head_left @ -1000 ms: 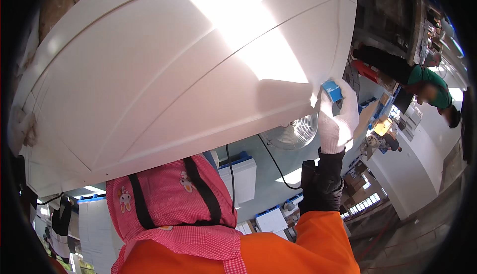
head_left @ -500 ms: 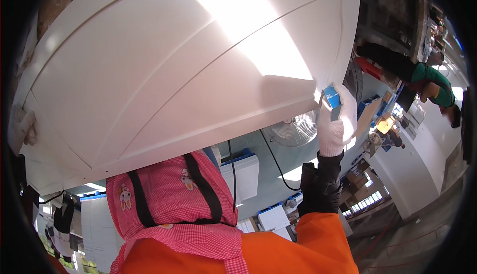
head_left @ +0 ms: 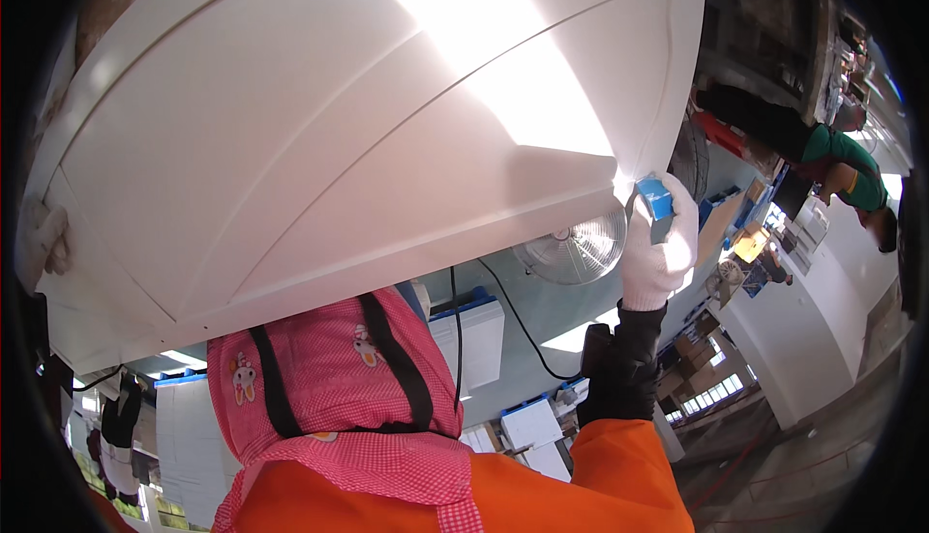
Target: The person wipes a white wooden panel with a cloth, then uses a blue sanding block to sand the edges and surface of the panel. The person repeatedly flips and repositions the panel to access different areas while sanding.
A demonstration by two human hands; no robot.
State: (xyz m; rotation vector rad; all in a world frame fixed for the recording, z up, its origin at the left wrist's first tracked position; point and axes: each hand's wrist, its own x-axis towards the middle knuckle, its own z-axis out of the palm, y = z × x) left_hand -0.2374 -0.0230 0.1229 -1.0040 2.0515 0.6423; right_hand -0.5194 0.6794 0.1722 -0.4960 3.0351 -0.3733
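A large white panel with grooved lines fills the upper part of the view, a bright band of sunlight across it. At its near right corner my right hand, in a white knit glove, grips a small blue block that looks like a sanding block, between thumb and fingers. The block is beside the panel's edge; whether it touches cannot be made out. Far to the left, my gloved left hand is closed round the panel's left edge, fingers curled onto its face. Part of that hand is lost in the dark rim.
A round fan stands below the panel's right part. Black cables hang near white stacked boards. My pink checked apron is close to the panel's near edge. At the right, another person in green is further off.
My right hand has shifted slightly down and to the right with the blue block, a little away from the panel's corner. My left hand stays at the left edge.
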